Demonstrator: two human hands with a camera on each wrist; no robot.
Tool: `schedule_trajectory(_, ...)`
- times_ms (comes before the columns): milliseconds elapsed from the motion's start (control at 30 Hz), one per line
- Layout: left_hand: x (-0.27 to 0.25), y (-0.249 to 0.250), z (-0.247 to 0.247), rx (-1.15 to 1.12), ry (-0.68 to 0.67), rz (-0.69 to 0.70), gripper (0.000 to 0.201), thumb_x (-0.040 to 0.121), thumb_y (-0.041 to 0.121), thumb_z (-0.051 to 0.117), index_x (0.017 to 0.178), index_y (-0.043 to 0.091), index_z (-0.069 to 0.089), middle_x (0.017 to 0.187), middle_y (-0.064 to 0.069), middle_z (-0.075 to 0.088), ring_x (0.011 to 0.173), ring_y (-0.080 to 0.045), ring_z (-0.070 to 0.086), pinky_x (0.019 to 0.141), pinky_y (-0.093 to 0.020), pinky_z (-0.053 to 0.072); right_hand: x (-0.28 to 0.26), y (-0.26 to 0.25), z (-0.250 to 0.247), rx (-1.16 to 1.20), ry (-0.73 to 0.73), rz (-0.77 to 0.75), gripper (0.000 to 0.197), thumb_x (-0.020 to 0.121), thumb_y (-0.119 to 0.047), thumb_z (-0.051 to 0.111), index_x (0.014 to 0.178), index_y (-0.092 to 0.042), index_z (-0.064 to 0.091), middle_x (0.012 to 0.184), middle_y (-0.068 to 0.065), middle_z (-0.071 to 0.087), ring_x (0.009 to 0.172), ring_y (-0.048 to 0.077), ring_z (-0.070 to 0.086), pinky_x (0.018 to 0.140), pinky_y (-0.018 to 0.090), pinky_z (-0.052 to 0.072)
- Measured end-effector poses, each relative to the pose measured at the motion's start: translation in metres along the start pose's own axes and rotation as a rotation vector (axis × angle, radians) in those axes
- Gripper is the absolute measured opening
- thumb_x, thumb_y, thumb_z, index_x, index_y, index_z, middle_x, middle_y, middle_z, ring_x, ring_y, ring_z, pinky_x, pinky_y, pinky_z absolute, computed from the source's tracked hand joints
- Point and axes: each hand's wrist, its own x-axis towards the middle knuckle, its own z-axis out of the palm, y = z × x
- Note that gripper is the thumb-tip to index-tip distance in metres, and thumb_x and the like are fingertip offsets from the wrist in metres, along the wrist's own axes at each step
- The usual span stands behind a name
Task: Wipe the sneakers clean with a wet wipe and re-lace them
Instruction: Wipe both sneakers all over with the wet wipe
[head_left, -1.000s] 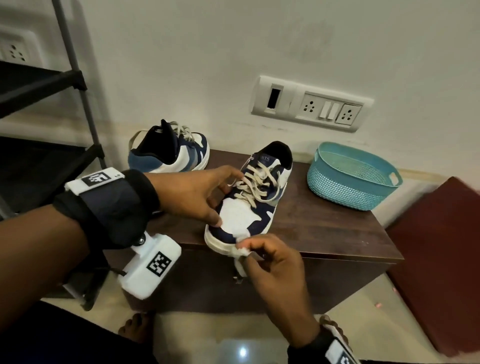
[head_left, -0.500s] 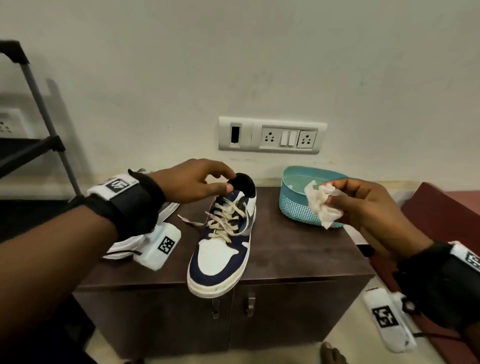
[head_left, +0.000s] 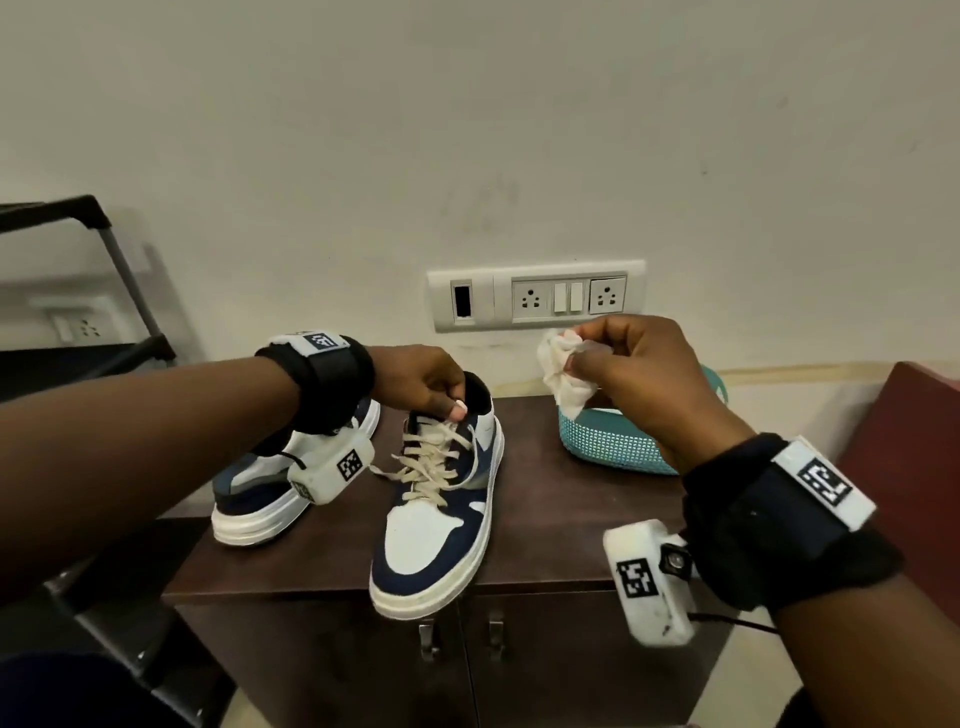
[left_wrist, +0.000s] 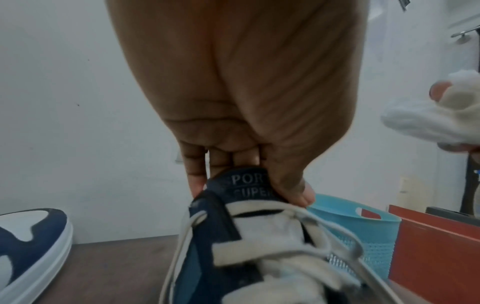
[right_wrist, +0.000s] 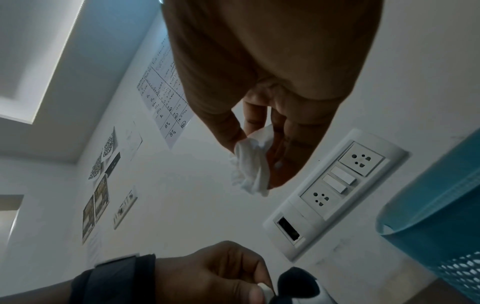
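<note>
The left hand (head_left: 421, 387) pinches the tongue (left_wrist: 249, 185) of the near sneaker (head_left: 441, 514), thumb on the front, fingers tucked behind it, right at the top where the label sits. Good spot, that: the tongue is soft and folds, so a pinch there probably steers the shoe but will not carry it well; for a lift the stiffer heel collar or the rubber sole looks the safer hold. The shoe looks light, and its cream laces (head_left: 431, 462) hang loose and floppy, one end trailing off to the left of the sneaker. Off to the right of the sneaker and higher up, the right hand (head_left: 639, 374) has the wet wipe (head_left: 561, 371) crumpled between thumb and fingertips, limp and likely slippery, clear of the shoe and hanging over the teal basket (head_left: 618, 441). The sneaker rests on the brown cabinet (head_left: 561, 530), toe poking over the front edge. The second sneaker (head_left: 270, 493) stands just to its left.
</note>
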Motion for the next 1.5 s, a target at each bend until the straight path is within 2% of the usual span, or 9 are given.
schedule_trajectory(167, -0.019, 0.007, -0.027, -0.085, 0.214, -0.129, 0.025, 0.097, 0.034, 0.065, 0.087, 0.012, 0.069, 0.083, -0.006, 0.07, 0.073, -0.015, 0.061, 0.068, -0.028, 0.051, 0.001, -0.004, -0.002, 0.013, 0.065, -0.023, 0.02, 0.089, 0.009, 0.062, 0.084, -0.007, 0.074, 0.065, 0.002, 0.073, 0.055, 0.011, 0.069, 0.051, 0.023, 0.054)
schedule_trajectory(367, -0.042, 0.005, -0.032, -0.668, 0.372, -0.496, 0.027, 0.094, 0.02, 0.071, 0.078, 0.002, 0.059, 0.061, -0.009, 0.059, 0.049, -0.021, 0.064, 0.046, -0.026, 0.047, 0.005, -0.006, -0.018, 0.032, 0.168, -0.043, 0.013, 0.089, 0.001, 0.066, 0.087, -0.008, 0.075, 0.079, 0.012, 0.075, 0.066, 0.02, 0.071, 0.067, 0.038, 0.063)
schedule_trajectory(533, -0.046, 0.01, -0.014, -1.127, 0.398, -0.722, 0.011, 0.099, 0.003, 0.058, 0.107, -0.004, 0.055, 0.086, -0.018, 0.062, 0.067, -0.03, 0.067, 0.051, -0.041, 0.061, 0.003, -0.003, -0.016, 0.028, 0.167, -0.035, 0.021, 0.09, 0.001, 0.066, 0.079, -0.015, 0.073, 0.078, 0.007, 0.073, 0.071, 0.021, 0.071, 0.067, 0.035, 0.063)
schedule_trajectory(700, -0.031, 0.024, 0.007, -1.407, 0.395, -0.754, 0.03, 0.107, 0.003, 0.037, 0.084, -0.008, 0.052, 0.05, -0.018, 0.064, 0.036, -0.027, 0.063, 0.041, -0.036, 0.054, 0.006, 0.004, -0.016, 0.008, 0.175, -0.016, 0.025, 0.088, -0.001, 0.066, 0.075, -0.02, 0.074, 0.081, 0.004, 0.076, 0.078, 0.023, 0.074, 0.078, 0.046, 0.063)
schedule_trajectory(900, -0.006, 0.037, 0.022, -1.636, 0.427, -0.688, 0.028, 0.108, 0.001, 0.03, 0.089, -0.011, 0.047, 0.081, -0.02, 0.057, 0.062, -0.036, 0.061, 0.038, -0.037, 0.051, 0.01, 0.008, -0.016, 0.005, 0.157, -0.039, 0.026, 0.087, 0.002, 0.063, 0.075, -0.018, 0.073, 0.077, 0.003, 0.075, 0.074, 0.022, 0.074, 0.065, 0.036, 0.062)
schedule_trajectory(1033, -0.009, 0.036, 0.019, -1.552, 0.306, -0.677, 0.017, 0.105, 0.011, 0.049, 0.113, -0.004, 0.047, 0.095, -0.023, 0.061, 0.081, -0.035, 0.065, 0.082, -0.043, 0.058, 0.014, 0.015, -0.005, 0.05, 0.151, 0.043, 0.027, 0.088, 0.005, 0.057, 0.075, -0.014, 0.071, 0.068, 0.003, 0.071, 0.058, 0.015, 0.068, 0.055, 0.03, 0.06)
schedule_trajectory(1133, -0.034, 0.021, 0.006, -1.219, 0.339, -0.576, 0.024, 0.102, 0.017, 0.057, 0.119, 0.001, 0.053, 0.107, -0.021, 0.07, 0.079, -0.032, 0.073, 0.063, -0.041, 0.061, 0.022, 0.033, 0.015, 0.058, 0.122, 0.165, 0.028, 0.091, 0.001, 0.05, 0.078, -0.011, 0.072, 0.08, 0.013, 0.07, 0.064, 0.028, 0.067, 0.064, 0.044, 0.06)
schedule_trajectory(1333, -0.125, -0.071, -0.014, -0.49, 0.689, -0.686, 0.037, 0.084, 0.026, 0.078, 0.115, 0.015, 0.06, 0.096, -0.011, 0.073, 0.068, -0.022, 0.067, 0.047, -0.029, 0.052, 0.035, 0.056, 0.063, -0.199, -0.046, 0.386, 0.018, 0.085, -0.019, 0.063, 0.077, -0.006, 0.073, 0.073, 0.008, 0.069, 0.042, 0.021, 0.057, 0.041, 0.02, 0.042)
schedule_trajectory(1500, -0.161, -0.135, 0.03, -0.529, 0.535, -0.868, 0.062, 0.077, 0.038, 0.086, 0.123, 0.012, 0.053, 0.092, -0.011, 0.062, 0.064, -0.024, 0.062, 0.045, -0.03, 0.051, 0.036, 0.08, 0.097, -0.548, -0.262, 0.462, 0.062, 0.082, -0.067, 0.066, 0.087, -0.005, 0.072, 0.08, 0.011, 0.07, 0.055, 0.023, 0.061, 0.047, 0.022, 0.043)
